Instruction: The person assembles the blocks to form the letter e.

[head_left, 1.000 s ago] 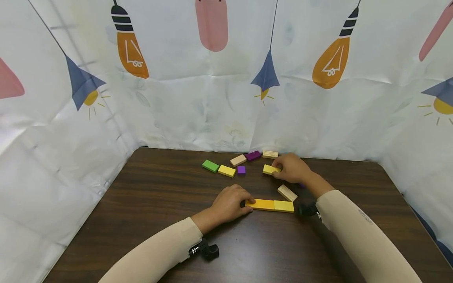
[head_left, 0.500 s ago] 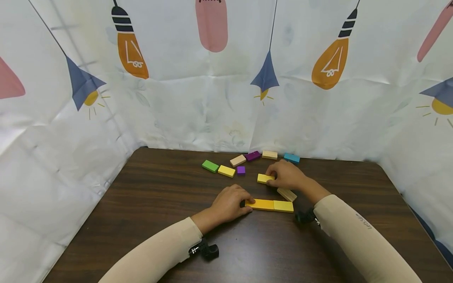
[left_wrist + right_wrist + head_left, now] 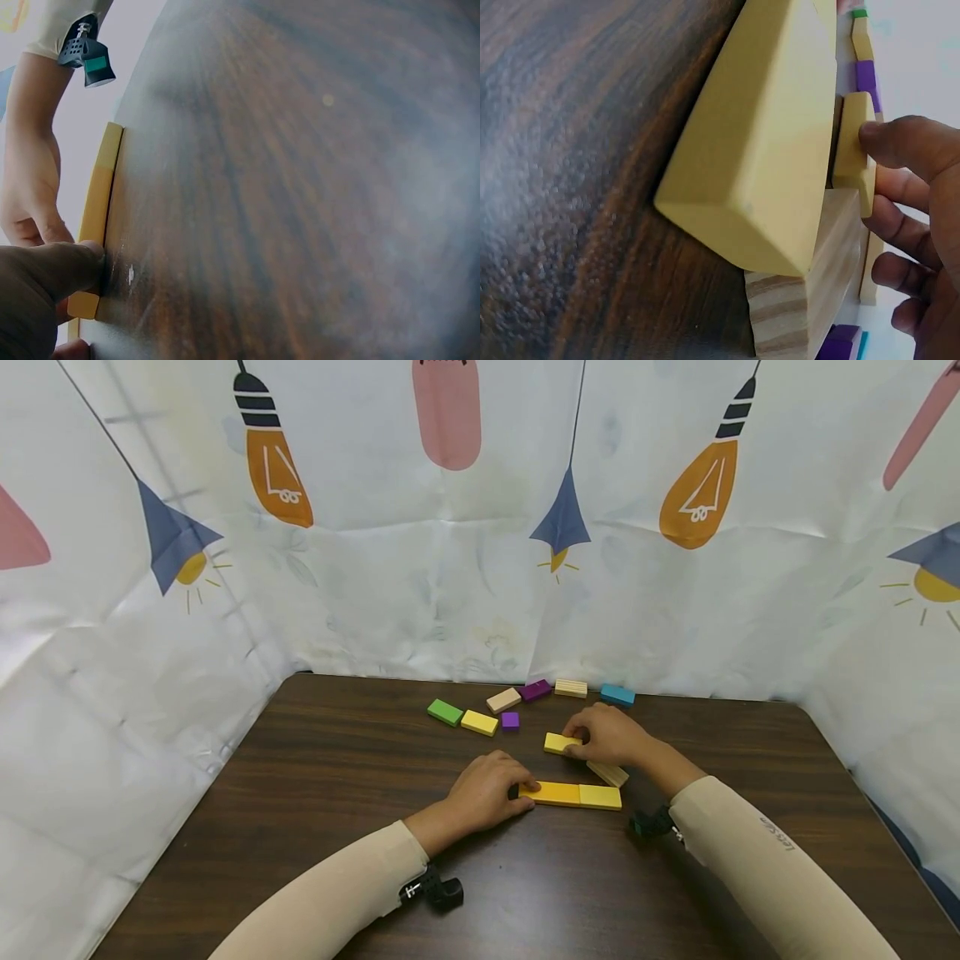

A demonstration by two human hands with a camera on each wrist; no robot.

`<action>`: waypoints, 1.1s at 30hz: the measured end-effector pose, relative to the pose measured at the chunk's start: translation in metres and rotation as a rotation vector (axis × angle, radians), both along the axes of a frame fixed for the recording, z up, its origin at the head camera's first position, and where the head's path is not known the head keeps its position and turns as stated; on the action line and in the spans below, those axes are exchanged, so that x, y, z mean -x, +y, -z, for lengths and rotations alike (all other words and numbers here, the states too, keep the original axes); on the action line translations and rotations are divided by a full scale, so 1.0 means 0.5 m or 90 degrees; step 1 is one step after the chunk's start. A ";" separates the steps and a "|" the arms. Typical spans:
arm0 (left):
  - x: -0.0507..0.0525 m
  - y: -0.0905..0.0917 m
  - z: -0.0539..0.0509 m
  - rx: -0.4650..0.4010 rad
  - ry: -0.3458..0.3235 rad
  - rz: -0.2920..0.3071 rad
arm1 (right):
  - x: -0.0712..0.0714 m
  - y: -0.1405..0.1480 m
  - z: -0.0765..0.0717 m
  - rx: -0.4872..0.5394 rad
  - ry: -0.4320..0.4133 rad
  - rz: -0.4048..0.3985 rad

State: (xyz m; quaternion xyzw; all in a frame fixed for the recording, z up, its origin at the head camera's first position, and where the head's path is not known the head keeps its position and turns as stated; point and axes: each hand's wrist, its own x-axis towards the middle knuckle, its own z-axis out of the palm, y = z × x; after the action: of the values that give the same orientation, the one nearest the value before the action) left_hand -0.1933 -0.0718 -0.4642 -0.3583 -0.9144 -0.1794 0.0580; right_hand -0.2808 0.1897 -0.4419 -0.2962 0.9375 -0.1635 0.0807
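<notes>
My left hand (image 3: 489,793) pinches the left end of an orange block (image 3: 559,793), which lies end to end with a yellow block (image 3: 600,797). Thumb and fingers of my right hand (image 3: 611,737) hold another yellow block (image 3: 558,743) just behind that row. Under the right hand's near side lies a plain wood block (image 3: 608,774), slanting toward the row. In the right wrist view the held yellow block (image 3: 851,142) sits between thumb and fingertips, beyond the striped end of the wood block (image 3: 780,311).
Toward the back of the dark table (image 3: 337,760) lie a green block (image 3: 446,712), a yellow one (image 3: 479,722), a small purple one (image 3: 510,721), a tan one (image 3: 503,700), a dark purple one (image 3: 536,691), a ridged wood one (image 3: 571,688) and a blue one (image 3: 617,695).
The right hand has brought its yellow block nearer and slightly left, toward the row, uncovering the blue block behind. The left hand has stayed in place.
</notes>
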 end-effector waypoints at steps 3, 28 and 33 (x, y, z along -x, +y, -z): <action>-0.001 0.000 0.000 -0.002 -0.003 -0.002 | 0.000 -0.001 0.000 -0.001 -0.006 -0.008; -0.002 0.000 0.001 -0.004 -0.006 -0.007 | -0.015 0.016 -0.012 0.004 -0.005 -0.022; -0.002 0.000 0.000 -0.006 -0.006 -0.007 | -0.014 0.017 -0.011 0.005 -0.001 -0.022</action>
State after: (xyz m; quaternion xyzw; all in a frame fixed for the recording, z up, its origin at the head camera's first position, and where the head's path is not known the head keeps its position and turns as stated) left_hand -0.1922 -0.0717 -0.4644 -0.3523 -0.9156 -0.1854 0.0563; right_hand -0.2740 0.1983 -0.4362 -0.3126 0.9315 -0.1663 0.0831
